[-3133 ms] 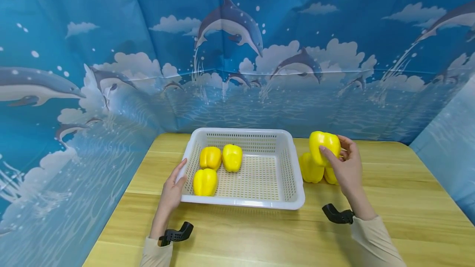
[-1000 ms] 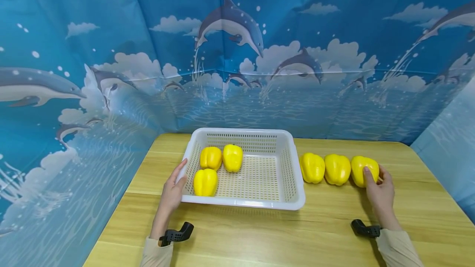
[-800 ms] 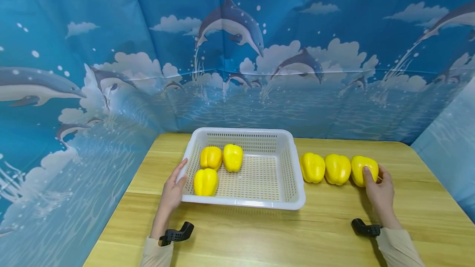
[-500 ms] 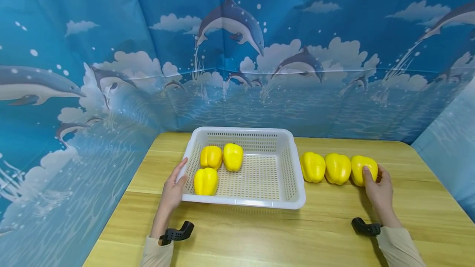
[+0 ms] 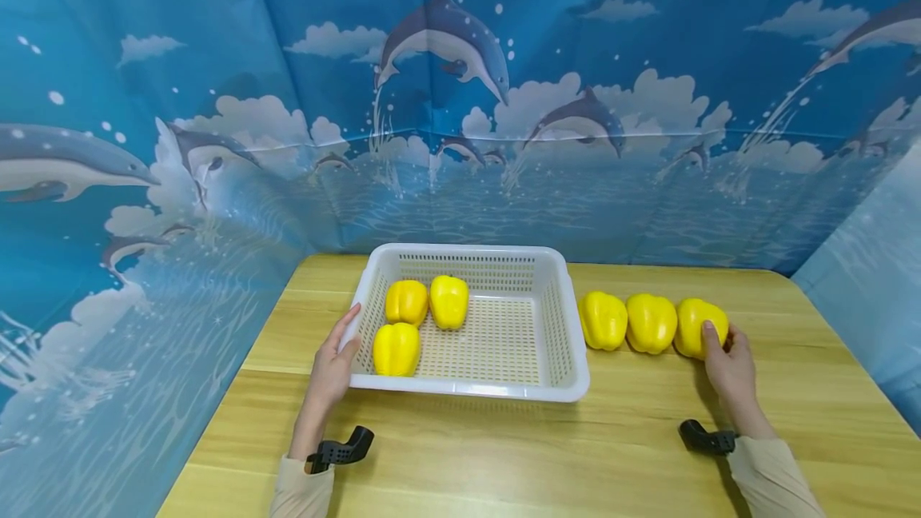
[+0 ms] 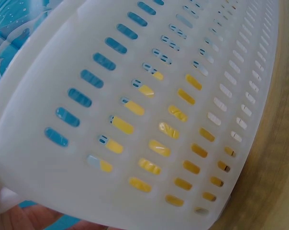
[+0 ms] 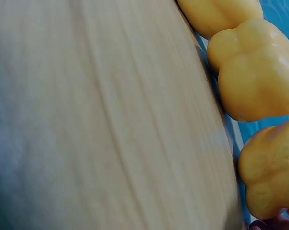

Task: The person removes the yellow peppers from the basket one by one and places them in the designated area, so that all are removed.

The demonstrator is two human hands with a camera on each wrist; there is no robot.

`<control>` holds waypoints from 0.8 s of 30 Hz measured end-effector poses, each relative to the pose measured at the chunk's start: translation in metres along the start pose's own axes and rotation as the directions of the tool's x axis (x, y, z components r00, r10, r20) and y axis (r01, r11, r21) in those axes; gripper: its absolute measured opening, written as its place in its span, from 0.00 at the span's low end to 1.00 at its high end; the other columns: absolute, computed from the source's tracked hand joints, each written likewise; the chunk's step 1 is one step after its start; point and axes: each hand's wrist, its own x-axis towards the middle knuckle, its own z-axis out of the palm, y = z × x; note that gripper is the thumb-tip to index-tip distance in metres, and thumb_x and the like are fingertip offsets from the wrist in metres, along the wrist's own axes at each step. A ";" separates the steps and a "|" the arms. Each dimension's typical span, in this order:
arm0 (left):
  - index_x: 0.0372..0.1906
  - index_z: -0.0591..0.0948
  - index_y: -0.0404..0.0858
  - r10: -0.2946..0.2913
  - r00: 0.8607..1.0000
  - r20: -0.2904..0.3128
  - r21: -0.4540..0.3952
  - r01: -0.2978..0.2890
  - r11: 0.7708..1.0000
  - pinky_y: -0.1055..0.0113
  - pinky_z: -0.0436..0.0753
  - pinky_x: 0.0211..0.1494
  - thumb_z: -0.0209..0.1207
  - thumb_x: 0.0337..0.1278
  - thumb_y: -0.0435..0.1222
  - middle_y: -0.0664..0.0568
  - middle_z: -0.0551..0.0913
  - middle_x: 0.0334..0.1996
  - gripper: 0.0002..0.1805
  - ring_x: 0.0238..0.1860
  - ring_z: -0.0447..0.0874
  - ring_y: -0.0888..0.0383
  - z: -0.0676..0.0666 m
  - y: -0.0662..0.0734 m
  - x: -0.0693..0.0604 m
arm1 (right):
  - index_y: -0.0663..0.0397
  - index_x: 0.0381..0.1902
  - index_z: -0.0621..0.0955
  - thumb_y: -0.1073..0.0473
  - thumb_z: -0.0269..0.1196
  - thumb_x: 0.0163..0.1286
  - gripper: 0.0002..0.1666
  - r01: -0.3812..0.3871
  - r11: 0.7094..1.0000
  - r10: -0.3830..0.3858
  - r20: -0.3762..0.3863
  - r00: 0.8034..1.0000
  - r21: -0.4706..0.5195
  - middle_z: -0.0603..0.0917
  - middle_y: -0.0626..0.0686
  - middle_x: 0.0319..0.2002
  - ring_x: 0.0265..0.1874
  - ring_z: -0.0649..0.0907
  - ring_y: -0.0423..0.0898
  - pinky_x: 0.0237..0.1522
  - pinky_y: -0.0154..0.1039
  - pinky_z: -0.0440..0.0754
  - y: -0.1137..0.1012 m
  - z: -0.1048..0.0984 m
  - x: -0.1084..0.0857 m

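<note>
My left hand [image 5: 330, 372] holds the left rim of a white perforated plastic basket [image 5: 468, 388]. Inside, towards its left, lie three yellow bell peppers, among them the front one [image 5: 396, 349]. In the left wrist view, fingertips [image 6: 37, 215] show below the basket's wall [image 6: 34, 177]. On the table right of the basket, three more yellow peppers form a row. My right hand [image 5: 732, 370] grips the rightmost pepper [image 5: 699, 328], thumb on its front and fingers behind its right side. The middle pepper [image 5: 651, 323] and left pepper [image 5: 604, 320] sit beside it.
The wooden table [image 5: 460, 454] reaches back to a blue dolphin-print curtain [image 5: 460, 206] hanging behind it and at both sides. Each wrist wears a black camera mount, the left one [image 5: 341, 450] and the right one [image 5: 707, 438].
My right hand has carried its pepper from above the other table peppers to the row's right end and lowered it to the table. My left hand stays at the basket; the view shifts slightly.
</note>
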 end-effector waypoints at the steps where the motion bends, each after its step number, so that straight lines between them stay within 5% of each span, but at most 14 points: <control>1: 0.72 0.61 0.56 0.001 1.000 0.001 -0.001 -0.001 1.000 0.40 0.63 0.61 0.42 0.72 0.34 0.49 0.57 0.72 0.27 0.67 0.60 0.44 0.000 0.000 0.000 | 0.70 0.72 0.43 0.38 0.36 0.74 0.46 0.004 1.000 -0.004 0.003 1.000 -0.002 0.48 0.72 0.70 0.68 0.51 0.65 0.66 0.57 0.49 0.000 0.000 0.000; 24: 0.72 0.61 0.53 0.031 1.000 0.000 -0.022 -0.031 0.999 0.41 0.64 0.61 0.43 0.72 0.33 0.47 0.58 0.71 0.27 0.67 0.60 0.43 0.000 -0.001 0.001 | 0.63 0.74 0.40 0.38 0.36 0.74 0.45 -0.029 0.998 0.029 0.007 1.000 0.049 0.42 0.66 0.73 0.70 0.46 0.62 0.68 0.55 0.46 0.000 -0.002 -0.004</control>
